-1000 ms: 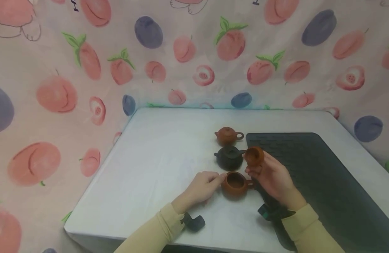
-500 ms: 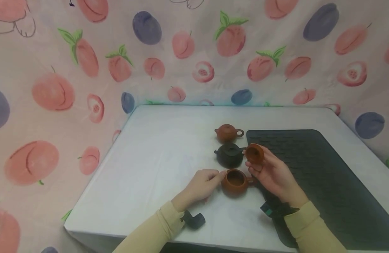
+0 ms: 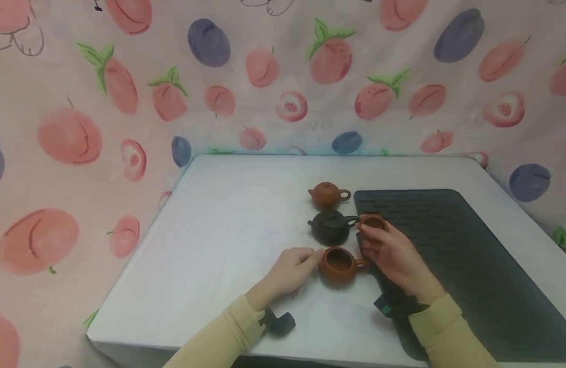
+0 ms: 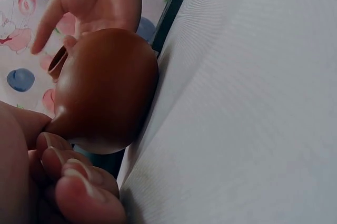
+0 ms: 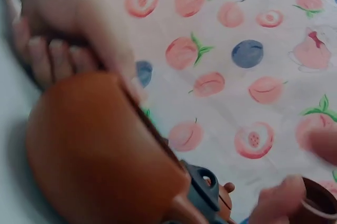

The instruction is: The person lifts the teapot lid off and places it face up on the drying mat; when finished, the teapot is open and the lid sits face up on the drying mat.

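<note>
My left hand (image 3: 289, 268) pinches the spout of a lidless reddish-brown teapot (image 3: 336, 277) between thumb and curled fingers; the left wrist view shows the teapot's round body (image 4: 108, 87) low at the white cloth. Its handle points right, to the edge of the dark tray (image 3: 453, 255). Above that edge, my right hand (image 3: 395, 255) holds a small brown cup (image 3: 372, 219), its dark inside partly hidden by the thumb. In the right wrist view, the cup (image 5: 318, 211) is at the lower right corner, cut off by the frame.
Behind the lidless teapot stand a black teapot (image 3: 330, 232) and, farther back, a lidded brown teapot (image 3: 326, 196), in a row beside the tray's left edge. White cloth (image 3: 209, 245) covers the table. A fruit-print curtain (image 3: 283, 66) hangs behind it.
My right hand has turned the cup, so its mouth faces the head camera less and the thumb now lies across it. My left hand keeps its grip on the spout.
</note>
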`<state>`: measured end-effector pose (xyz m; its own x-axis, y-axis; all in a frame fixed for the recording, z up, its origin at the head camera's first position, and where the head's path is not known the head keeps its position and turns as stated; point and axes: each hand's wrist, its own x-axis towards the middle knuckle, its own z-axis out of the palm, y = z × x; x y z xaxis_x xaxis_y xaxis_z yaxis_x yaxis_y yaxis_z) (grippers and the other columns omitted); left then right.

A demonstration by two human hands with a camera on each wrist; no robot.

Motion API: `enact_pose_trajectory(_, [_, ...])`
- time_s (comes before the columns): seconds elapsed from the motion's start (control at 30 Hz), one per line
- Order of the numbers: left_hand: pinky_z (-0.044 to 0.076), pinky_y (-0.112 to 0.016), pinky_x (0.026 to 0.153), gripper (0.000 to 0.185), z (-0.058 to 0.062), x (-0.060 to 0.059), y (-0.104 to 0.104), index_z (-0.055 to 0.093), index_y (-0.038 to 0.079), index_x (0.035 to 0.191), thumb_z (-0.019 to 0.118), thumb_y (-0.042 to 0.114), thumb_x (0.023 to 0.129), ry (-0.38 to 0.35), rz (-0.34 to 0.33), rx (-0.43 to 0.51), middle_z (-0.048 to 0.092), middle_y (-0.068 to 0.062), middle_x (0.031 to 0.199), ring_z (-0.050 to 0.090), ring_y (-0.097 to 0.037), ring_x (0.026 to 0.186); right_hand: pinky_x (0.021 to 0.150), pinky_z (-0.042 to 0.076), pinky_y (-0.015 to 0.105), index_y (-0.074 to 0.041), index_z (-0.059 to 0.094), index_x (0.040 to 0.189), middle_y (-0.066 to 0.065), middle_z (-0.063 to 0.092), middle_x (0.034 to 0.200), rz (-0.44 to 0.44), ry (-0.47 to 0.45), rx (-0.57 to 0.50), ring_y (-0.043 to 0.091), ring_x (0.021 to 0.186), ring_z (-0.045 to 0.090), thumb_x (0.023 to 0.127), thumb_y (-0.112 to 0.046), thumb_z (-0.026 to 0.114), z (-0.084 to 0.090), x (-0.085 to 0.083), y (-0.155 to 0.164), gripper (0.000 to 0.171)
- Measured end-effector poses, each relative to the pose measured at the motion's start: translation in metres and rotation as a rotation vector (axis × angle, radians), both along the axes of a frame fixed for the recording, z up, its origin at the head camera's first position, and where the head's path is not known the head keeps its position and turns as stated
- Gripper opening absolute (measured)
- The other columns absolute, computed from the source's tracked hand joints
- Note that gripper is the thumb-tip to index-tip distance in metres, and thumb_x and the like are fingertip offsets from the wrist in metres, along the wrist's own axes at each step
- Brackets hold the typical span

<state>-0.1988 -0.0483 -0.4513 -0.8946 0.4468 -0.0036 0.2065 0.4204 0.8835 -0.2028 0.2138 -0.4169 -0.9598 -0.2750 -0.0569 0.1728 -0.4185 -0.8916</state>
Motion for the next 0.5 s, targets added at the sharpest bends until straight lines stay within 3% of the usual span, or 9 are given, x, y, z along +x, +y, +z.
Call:
enact_pose_trajectory(0.1, [0.033, -0.028, 0.035, 0.051, 0.0, 0.0, -0.001, 0.062, 0.01, 0.078, 0.047, 0.05, 0.108, -0.005, 0.003, 0.002, 0.043, 0.001, 0.049, 0.044, -0.016, 0.03, 0.078, 0.047, 0.026, -0.011, 0.046, 0.137, 0.001, 0.059, 0.118, -0.109, 0.025, 0.21, 0.013, 0.091, 0.055, 0.101, -0.01, 0.067, 0.001, 0.002, -0.003, 0.041])
enact_pose_trajectory(0.2, [0.034, -0.028, 0.035, 0.049, -0.001, 0.001, -0.001, 0.063, 0.012, 0.08, 0.046, 0.049, 0.108, -0.018, 0.001, 0.001, 0.044, 0.002, 0.051, 0.044, -0.016, 0.03, 0.084, 0.047, 0.027, -0.013, 0.04, 0.137, 0.006, 0.057, 0.127, -0.191, 0.019, 0.367, 0.015, 0.103, 0.055, 0.097, -0.016, 0.075, 0.005, 0.006, 0.0, 0.053])
enact_pose_trajectory(0.37, [0.034, -0.029, 0.034, 0.047, 0.0, 0.002, 0.0, 0.065, 0.014, 0.082, 0.047, 0.05, 0.108, -0.03, -0.002, 0.017, 0.046, 0.001, 0.054, 0.045, -0.016, 0.03, 0.082, 0.05, 0.026, -0.019, 0.038, 0.132, 0.008, 0.061, 0.134, -0.271, 0.097, 0.607, 0.018, 0.106, 0.057, 0.098, -0.028, 0.074, 0.012, 0.01, 0.02, 0.051])
enact_pose_trajectory(0.5, [0.034, -0.029, 0.034, 0.048, 0.001, 0.001, 0.0, 0.064, 0.015, 0.081, 0.046, 0.052, 0.107, -0.02, -0.002, 0.019, 0.047, 0.001, 0.055, 0.045, -0.016, 0.03, 0.077, 0.055, 0.025, -0.016, 0.041, 0.131, 0.006, 0.064, 0.125, -0.337, 0.182, 0.781, 0.014, 0.099, 0.063, 0.097, -0.029, 0.074, 0.011, 0.009, 0.046, 0.05])
